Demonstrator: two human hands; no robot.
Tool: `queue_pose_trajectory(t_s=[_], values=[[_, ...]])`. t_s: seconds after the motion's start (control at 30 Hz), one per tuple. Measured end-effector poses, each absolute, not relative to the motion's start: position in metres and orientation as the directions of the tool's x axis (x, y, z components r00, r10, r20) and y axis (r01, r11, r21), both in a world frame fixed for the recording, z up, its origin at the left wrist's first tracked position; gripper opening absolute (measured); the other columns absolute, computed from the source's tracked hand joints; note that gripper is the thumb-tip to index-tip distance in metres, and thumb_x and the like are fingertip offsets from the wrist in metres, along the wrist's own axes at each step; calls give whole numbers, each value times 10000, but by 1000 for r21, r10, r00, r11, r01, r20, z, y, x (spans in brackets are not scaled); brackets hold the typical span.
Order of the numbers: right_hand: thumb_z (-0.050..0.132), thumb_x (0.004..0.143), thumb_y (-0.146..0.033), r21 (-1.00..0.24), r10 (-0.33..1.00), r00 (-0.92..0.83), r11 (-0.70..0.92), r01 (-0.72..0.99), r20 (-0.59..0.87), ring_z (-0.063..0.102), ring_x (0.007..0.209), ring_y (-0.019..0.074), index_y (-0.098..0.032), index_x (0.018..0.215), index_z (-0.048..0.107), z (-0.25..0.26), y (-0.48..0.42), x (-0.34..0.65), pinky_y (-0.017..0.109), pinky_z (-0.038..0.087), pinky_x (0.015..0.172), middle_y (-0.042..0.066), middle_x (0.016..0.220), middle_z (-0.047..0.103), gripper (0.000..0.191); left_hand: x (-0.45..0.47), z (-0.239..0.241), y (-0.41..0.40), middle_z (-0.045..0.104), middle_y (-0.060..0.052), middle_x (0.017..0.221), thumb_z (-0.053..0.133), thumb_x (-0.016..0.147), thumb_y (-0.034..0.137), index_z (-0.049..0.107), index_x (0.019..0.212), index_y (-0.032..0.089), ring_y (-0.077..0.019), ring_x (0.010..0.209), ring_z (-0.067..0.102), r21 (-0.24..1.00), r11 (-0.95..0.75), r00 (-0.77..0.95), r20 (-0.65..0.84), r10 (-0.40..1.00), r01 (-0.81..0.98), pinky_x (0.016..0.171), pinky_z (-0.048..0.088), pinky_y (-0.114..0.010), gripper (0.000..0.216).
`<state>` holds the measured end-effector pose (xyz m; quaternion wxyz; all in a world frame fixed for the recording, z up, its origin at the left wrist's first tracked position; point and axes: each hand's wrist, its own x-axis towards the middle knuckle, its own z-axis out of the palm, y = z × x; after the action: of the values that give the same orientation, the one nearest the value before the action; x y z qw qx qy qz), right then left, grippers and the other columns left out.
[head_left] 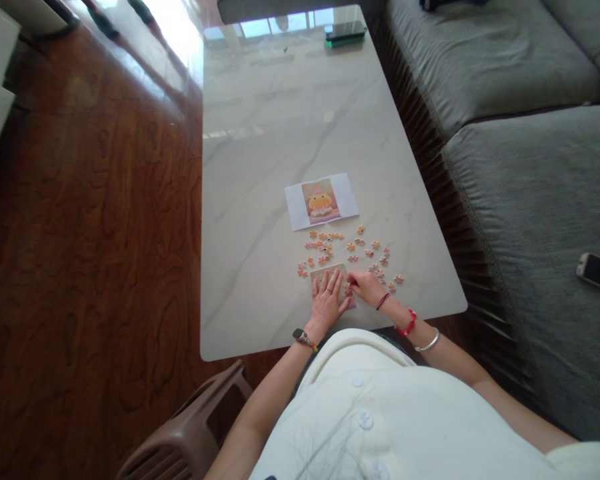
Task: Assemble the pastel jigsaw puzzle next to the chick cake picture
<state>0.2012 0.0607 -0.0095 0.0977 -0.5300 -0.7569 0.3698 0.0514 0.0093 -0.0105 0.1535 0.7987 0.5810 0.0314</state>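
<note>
My left hand (327, 301) lies flat with fingers spread on a small puzzle board (325, 269) near the table's front edge, covering much of it. At the board's right side, my right hand (364, 287) is closed in a pinch on a small pinkish puzzle piece (349, 289). Loose orange and pink puzzle pieces (325, 248) are scattered just beyond the board, and more puzzle pieces (377, 271) lie around my right hand. Behind them rests a creased white sheet with a printed picture (321, 200) of a yellow figure.
The glossy marble-look table (260, 153) carries a dark object with a green edge (345, 35) at its far end. A grey sofa (535, 173) runs along the right, with a phone (599, 272) on it. At the lower left stands a brown plastic stool (185, 427).
</note>
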Motion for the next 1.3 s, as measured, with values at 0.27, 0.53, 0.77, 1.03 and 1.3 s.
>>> queue_pose_trajectory(t_s=[0.27, 0.53, 0.77, 1.03, 1.3], values=[[472, 678, -81, -687, 873, -425, 157, 709, -240, 486, 618, 112, -152, 664, 523, -8, 63, 200, 221, 373, 604, 22, 658, 577, 89, 51, -10, 10, 241, -26, 1366, 335, 787, 475, 201, 1312, 212, -231, 1271, 117, 301, -272, 324, -136, 936, 914, 1022, 81, -447, 602], [510, 667, -148, -887, 884, -395, -44, 459, -248, 501, 575, 102, -163, 679, 528, -5, 68, 200, 220, 400, 553, -4, 633, 564, 26, 49, -1, 6, 340, -33, 1320, 417, 764, 387, 311, 1265, 240, -236, 1236, 227, 379, -221, 259, -50, 965, 899, 999, 169, -437, 533], [615, 584, -448, -978, 977, -53, -209, -3, -209, 528, 520, 125, -190, 708, 453, 9, 140, 205, 235, 415, 459, -14, 575, 552, 329, 48, 11, 59, 475, -68, 1185, 508, 700, 362, 458, 1136, 241, -232, 1122, 392, 534, -43, 46, 8, 999, 844, 927, 297, -417, 455], [621, 585, -428, -986, 982, -89, -168, 14, -168, 555, 574, 131, -180, 721, 447, 26, 175, 200, 231, 424, 484, 2, 607, 575, 332, 51, 34, 134, 520, -74, 1073, 433, 771, 346, 502, 1030, 183, -198, 1021, 464, 644, 57, -106, 37, 994, 763, 857, 365, -367, 314], [614, 588, -439, -987, 984, -85, -158, 24, -159, 565, 576, 139, -176, 718, 449, 27, 173, 195, 234, 428, 470, 7, 612, 578, 336, 48, 35, 133, 539, -70, 1030, 410, 784, 312, 523, 985, 175, -188, 980, 487, 681, 56, -111, 37, 993, 730, 851, 370, -354, 268]])
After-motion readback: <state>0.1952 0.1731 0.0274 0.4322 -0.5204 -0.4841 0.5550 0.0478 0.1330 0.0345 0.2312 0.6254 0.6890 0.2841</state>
